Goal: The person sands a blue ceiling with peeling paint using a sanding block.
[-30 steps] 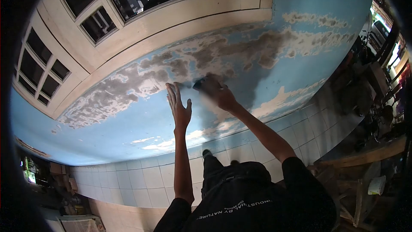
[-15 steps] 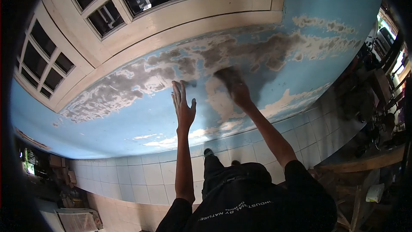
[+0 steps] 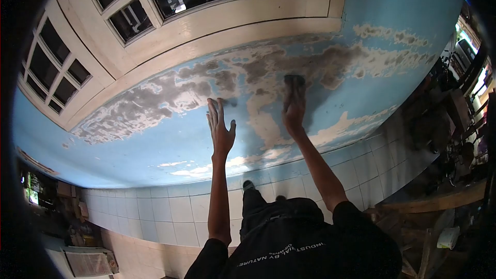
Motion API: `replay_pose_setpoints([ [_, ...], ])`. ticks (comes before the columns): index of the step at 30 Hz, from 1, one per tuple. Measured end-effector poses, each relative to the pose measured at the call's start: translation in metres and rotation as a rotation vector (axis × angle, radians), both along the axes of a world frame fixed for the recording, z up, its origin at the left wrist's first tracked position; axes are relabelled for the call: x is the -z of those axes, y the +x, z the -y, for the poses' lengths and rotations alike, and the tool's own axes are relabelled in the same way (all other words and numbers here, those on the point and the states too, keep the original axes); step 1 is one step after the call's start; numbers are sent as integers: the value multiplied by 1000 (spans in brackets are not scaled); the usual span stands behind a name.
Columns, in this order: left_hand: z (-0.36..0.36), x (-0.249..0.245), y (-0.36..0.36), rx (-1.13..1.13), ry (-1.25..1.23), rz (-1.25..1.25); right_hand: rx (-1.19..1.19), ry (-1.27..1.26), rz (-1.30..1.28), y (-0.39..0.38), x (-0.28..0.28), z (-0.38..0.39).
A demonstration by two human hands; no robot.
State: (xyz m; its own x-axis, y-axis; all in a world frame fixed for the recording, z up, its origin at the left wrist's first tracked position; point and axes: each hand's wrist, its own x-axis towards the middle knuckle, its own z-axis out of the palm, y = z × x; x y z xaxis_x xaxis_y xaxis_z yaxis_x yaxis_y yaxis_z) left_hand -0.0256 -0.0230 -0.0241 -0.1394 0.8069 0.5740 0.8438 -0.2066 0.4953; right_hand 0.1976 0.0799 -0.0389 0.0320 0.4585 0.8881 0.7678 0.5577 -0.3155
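My left hand [image 3: 221,130] rests on the blue wall [image 3: 191,142] with its fingers stretched out and the thumb apart, holding nothing. To its right, my right hand [image 3: 294,106] presses a dark piece of sandpaper [image 3: 295,79] against the wall under the window. The sandpaper shows beyond the fingertips; the rest lies hidden beneath the fingers. Around both hands the blue paint is worn through to a patchy band of grey and whitish filler [image 3: 330,67]. A pale bare patch [image 3: 263,124] lies between the hands.
Above the worn band is a cream window frame [image 3: 206,23] with dark panes. White tiles [image 3: 181,209] run along the foot of the wall. On the right stand a wooden bench [image 3: 434,199] and cluttered dark objects. A framed panel [image 3: 90,263] sits at the lower left.
My right hand has moved a little to the right along the wall with the sandpaper, and its blur is less. My left hand stays in place.
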Motion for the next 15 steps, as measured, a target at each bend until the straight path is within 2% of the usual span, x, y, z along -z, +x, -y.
replay_pose_setpoints([
  [1,1,1,2,1,-5,0,1,-5,0,-7,2,3],
  [3,0,-1,5,0,25,18,-307,38,-18,-18,19,4],
  [4,-1,-1,5,6,24,15,-313,-109,242,-14,37,5],
  [7,-2,1,1,2,24,6,-411,-35,251,10,-6,2],
  [8,-2,0,0,6,16,-5,-414,-34,251,13,-3,-2],
  [10,0,0,0,5,4,-11,-102,23,83,17,5,-6],
  [14,0,2,4,13,33,11,-191,29,-11,-7,9,10],
  [15,-1,1,4,16,54,7,-286,-105,169,-6,16,11],
])
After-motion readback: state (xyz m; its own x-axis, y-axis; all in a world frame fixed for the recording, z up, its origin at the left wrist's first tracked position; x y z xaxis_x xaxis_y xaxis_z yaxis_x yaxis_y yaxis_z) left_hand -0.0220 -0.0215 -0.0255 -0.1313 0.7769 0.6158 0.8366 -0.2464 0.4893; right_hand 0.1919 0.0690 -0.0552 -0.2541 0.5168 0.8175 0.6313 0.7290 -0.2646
